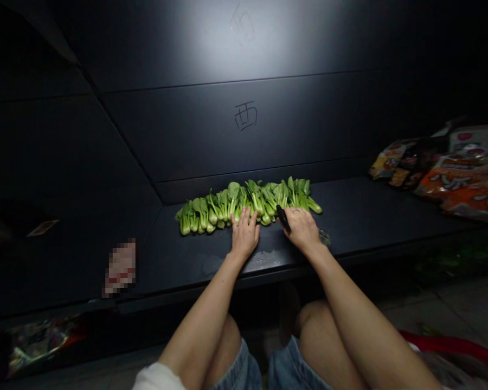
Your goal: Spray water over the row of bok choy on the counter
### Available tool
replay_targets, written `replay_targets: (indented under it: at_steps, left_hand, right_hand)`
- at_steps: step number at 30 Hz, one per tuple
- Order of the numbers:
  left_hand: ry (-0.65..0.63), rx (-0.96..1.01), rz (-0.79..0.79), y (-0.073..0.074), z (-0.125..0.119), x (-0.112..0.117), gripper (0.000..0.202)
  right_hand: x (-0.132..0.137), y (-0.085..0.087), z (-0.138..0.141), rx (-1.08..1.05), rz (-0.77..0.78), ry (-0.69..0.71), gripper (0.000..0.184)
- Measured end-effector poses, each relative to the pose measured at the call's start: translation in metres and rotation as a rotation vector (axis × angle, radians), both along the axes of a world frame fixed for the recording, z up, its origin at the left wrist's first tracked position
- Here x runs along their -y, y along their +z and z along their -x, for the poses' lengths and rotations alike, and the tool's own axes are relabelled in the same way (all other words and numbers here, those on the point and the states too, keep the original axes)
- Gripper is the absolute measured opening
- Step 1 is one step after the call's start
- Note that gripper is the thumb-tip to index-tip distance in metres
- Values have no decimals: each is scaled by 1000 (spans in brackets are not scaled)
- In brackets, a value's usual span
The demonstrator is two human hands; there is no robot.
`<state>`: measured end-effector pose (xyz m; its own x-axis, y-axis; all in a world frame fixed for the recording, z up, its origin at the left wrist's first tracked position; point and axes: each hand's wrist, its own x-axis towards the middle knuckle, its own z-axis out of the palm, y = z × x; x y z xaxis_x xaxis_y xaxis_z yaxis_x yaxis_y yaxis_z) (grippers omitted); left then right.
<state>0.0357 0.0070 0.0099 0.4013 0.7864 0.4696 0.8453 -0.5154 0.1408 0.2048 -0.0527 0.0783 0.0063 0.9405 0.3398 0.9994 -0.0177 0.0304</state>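
Observation:
A row of green bok choy (205, 214) lies side by side on the dark shelf, leaves toward the back panel and pale stem ends toward me. My left hand (245, 234) rests on the stems near the middle of the row, its fingers stretched out and slightly apart. To its right, my right hand (303, 227) is closed around a slim black object (283, 219) that sticks out on its left side. Its kind is not clear, since the hand hides most of it. The right knuckles are by the stems at the right part of the row.
Colourful snack bags (467, 179) lie at the right on the shelf (350, 211). Small wet patches (264, 260) show near its front edge. A clear, shiny scrap (323, 236) is beside my right wrist. Below right is a red rim (451, 344); packaged goods (40, 341) sit lower left.

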Motion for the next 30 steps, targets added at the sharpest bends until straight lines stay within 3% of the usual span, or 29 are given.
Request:
replay_targets:
  at_steps: [15, 22, 30]
  left_hand:
    - [-21, 8, 5, 7, -29, -5, 49]
    - [-21, -21, 24, 6, -38, -19, 57]
    - [-71, -27, 8, 2, -43, -27, 47]
  right_hand:
    - [0, -2, -17, -71, -97, -17, 32]
    - [0, -4, -25, -98, -119, -44, 28]
    - [3, -6, -38, -64, -88, -112, 25]
